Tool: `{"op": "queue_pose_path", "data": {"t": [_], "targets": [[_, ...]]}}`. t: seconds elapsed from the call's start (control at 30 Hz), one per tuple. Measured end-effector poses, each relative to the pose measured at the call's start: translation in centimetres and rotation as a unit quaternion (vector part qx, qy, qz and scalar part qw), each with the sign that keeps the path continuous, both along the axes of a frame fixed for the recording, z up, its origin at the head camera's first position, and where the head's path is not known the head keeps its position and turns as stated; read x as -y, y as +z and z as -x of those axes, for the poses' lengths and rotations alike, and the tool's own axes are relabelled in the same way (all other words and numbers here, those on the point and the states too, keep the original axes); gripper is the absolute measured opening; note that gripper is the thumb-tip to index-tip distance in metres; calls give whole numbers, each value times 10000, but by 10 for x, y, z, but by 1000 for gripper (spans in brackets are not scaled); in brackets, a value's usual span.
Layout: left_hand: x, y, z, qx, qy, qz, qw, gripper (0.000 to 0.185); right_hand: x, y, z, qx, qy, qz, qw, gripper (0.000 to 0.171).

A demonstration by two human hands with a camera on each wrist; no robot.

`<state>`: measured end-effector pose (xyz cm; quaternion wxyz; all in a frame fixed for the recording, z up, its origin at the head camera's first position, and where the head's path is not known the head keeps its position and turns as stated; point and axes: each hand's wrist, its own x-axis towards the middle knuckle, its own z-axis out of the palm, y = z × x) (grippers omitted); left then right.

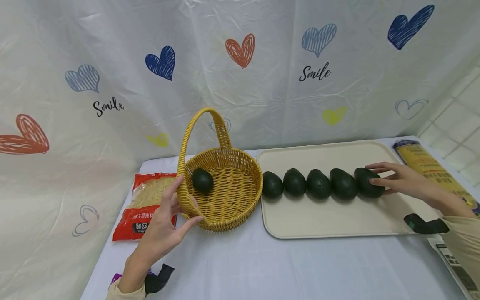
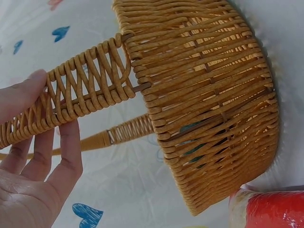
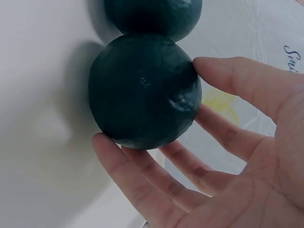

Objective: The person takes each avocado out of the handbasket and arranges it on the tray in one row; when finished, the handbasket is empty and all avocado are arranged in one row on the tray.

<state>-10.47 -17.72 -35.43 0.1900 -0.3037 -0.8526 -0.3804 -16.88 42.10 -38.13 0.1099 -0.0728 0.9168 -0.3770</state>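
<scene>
My left hand grips the handle of a yellow woven basket near its base. In the left wrist view, thumb and fingers lie on opposite sides of the woven handle. One dark green avocado lies inside the basket at its left. Several more stand in a row on a cream tray. At the right end of that row, my right hand has its thumb and fingers around the last avocado. This avocado touches its neighbour in the right wrist view.
Left of the basket lies a red packet with a transparent window, partly behind the left hand. A yellow packet lies beyond the tray's right edge. A white printed item is partly under the right sleeve. A heart-print sheet hangs behind.
</scene>
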Motion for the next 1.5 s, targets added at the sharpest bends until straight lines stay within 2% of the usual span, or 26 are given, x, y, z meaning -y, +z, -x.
{"op": "queue_pose_path", "data": {"t": [0.17, 0.27, 0.4, 0.5, 0.57, 0.77, 0.87, 1.0, 1.23, 1.5], "targets": [[0, -1, 1, 2, -43, -27, 10000, 118, -1, 2, 2, 16, 29, -22, 10000, 51], [0, -1, 1, -2, -56, -43, 10000, 118, -2, 5, 3, -181, 27, -130, 9997, 41], [1, -2, 1, -40, -63, -44, 10000, 118, -1, 12, 8, -933, 100, -363, 9949, 33], [1, -2, 2, -62, -86, -58, 9999, 119, 8, 21, 11, -1586, 184, -394, 9864, 35], [1, -3, 2, -63, -111, -79, 9999, 119, 21, 31, 13, -1858, 208, -414, 9815, 36], [1, -2, 2, -35, -125, -64, 9999, 119, 87, 66, 17, -2186, 811, -495, 9712, 44], [1, -2, 2, -25, -110, -54, 9999, 119, 126, 80, 21, -2304, 1251, -339, 9644, 44], [1, -2, 2, 17, -112, -86, 9999, 120, 178, 94, 24, -2189, 1783, -132, 9592, 41], [2, -3, 4, 1, -183, -115, 9998, 120, 256, 94, 34, -1983, 2692, 109, 9424, 39], [6, -1, 5, 9, -203, 65, 9998, 119, 324, 79, 42, -1954, 3625, -36, 9113, 37]]}}
